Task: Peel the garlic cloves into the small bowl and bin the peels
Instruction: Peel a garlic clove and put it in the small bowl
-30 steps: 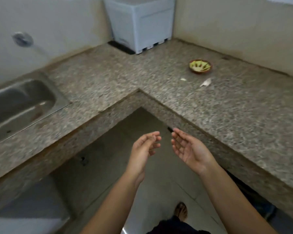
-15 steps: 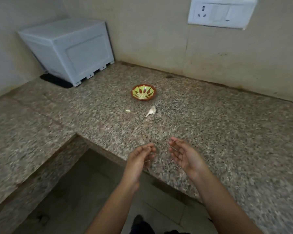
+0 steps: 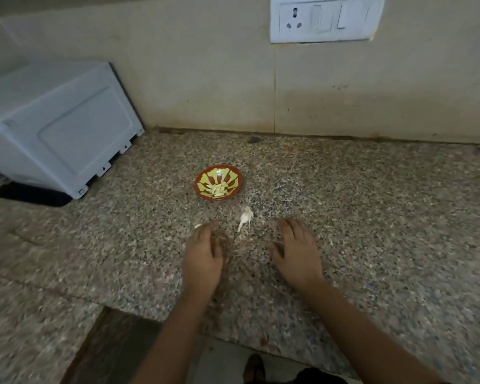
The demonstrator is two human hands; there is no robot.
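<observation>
A small red and green bowl (image 3: 219, 182) with several peeled garlic cloves in it sits on the speckled granite counter (image 3: 372, 217). Just in front of it lies a white piece of garlic with papery skin (image 3: 245, 218). A small pale scrap (image 3: 197, 225) lies by the fingertips of my left hand (image 3: 203, 256). My left hand hovers palm down over the counter, fingers relaxed, holding nothing. My right hand (image 3: 297, 253) is also palm down with fingers spread, right of the garlic, empty.
A grey plastic box (image 3: 58, 128) stands on a black mat at the back left corner. A wall socket and switch plate (image 3: 324, 19) is on the wall above. The counter's inner edge and the floor gap (image 3: 122, 347) lie below my arms.
The view swung from the sink corner toward the bowl. Both hands moved forward over the counter and turned from palms facing each other to palms down near the garlic.
</observation>
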